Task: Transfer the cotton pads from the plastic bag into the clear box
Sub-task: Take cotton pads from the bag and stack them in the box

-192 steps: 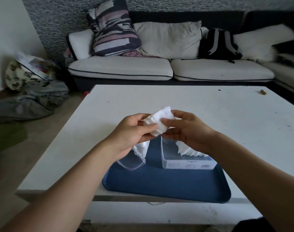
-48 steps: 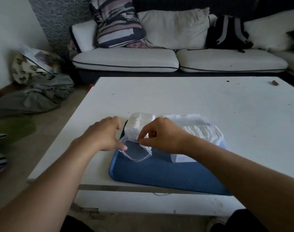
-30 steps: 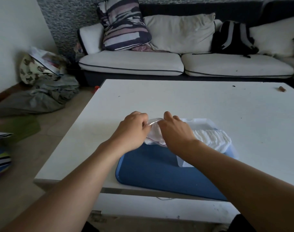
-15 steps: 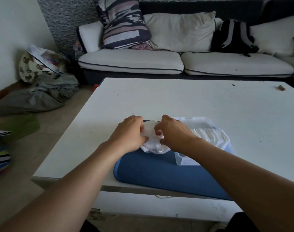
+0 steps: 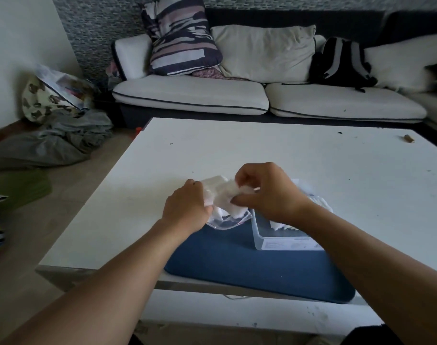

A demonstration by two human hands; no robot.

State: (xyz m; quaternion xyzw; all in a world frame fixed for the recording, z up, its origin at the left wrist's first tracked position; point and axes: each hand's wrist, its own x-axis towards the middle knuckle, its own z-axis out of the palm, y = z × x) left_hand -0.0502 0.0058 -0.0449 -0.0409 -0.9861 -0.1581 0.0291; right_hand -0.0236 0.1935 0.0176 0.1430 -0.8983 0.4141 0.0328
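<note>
Both hands have lifted off the blue tray in the last half-second, and a white wad of cotton pads now stands mostly clear of the plastic bag, which hangs limp beneath it; the next batch looks ready to go across. The left hand grips the bag and the wad's left end, the right hand pinches its right end. The wad's long axis runs left to right between the hands, above the tray's far-left part. The clear box, just to the right, already holds pads
</note>
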